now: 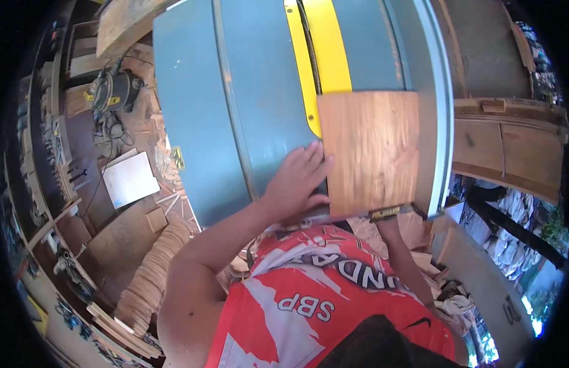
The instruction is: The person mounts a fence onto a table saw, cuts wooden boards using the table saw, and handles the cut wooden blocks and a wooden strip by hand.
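Observation:
A flat wooden board (373,153) lies on the blue saw table (266,92), over the near part of the yellow insert (333,49) and close beside the blue fence (434,110). My left hand (301,178) rests at the board's left edge, fingers stretched out and fingertips touching it. At the table's front edge, my right hand (387,226) shows only in part near the board's near edge; its fingers are hidden. The blade slot runs along the insert, beyond the board.
On the left floor are a black and yellow machine (115,91), a white sheet (131,178) and wood scraps. A ribbed hose (152,276) curves beside my left arm. Wooden shelving (511,147) stands at the right, beyond the fence.

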Tool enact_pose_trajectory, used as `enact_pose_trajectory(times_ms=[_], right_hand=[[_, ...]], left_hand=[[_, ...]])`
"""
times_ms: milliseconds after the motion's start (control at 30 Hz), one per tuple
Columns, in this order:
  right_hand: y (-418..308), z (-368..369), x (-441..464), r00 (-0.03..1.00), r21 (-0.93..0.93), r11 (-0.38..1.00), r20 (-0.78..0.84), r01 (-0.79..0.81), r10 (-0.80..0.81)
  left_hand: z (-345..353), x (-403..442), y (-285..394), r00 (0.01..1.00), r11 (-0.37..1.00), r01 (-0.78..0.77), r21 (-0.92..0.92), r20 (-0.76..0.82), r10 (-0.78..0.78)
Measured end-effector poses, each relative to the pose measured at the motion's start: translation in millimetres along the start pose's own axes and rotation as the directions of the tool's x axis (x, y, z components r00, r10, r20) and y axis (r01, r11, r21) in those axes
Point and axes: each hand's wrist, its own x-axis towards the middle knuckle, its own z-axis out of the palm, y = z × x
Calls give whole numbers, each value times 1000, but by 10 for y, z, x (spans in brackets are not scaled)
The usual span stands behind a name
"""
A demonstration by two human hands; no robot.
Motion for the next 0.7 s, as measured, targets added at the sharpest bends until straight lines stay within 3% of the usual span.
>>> enact_pose_trajectory(times_ms=[33,67,100,133,233,333,433,700], right_hand=[[73,2,-23,988,-49,987,12,153,-153],[82,-18,-47,993,-54,991,12,121,-121],[72,-62,-36,980,-357,912,81,200,-183],[106,-144,-43,961,-617,736,174,277,-216],[380,-246,-102,985,-587,792,116,171,-127],[406,-278,-195,996,-523,849,67,78,-50],[356,-273,-259,999,-510,860,49,20,5],[251,-249,-356,998,-483,874,12,-55,69]], left_hand=[[-56,36,-82,998,999,-41,-19,49,42],[-91,33,-131,991,996,-78,-49,102,83],[-101,33,-169,989,993,-91,-73,108,99],[-108,44,-191,988,992,-82,-99,120,94],[-141,57,-230,971,985,-94,-146,204,123],[-159,56,-284,945,984,-162,-78,274,178],[-157,68,-329,950,974,-154,-167,247,193],[-109,71,-370,942,961,-268,-67,190,276]])
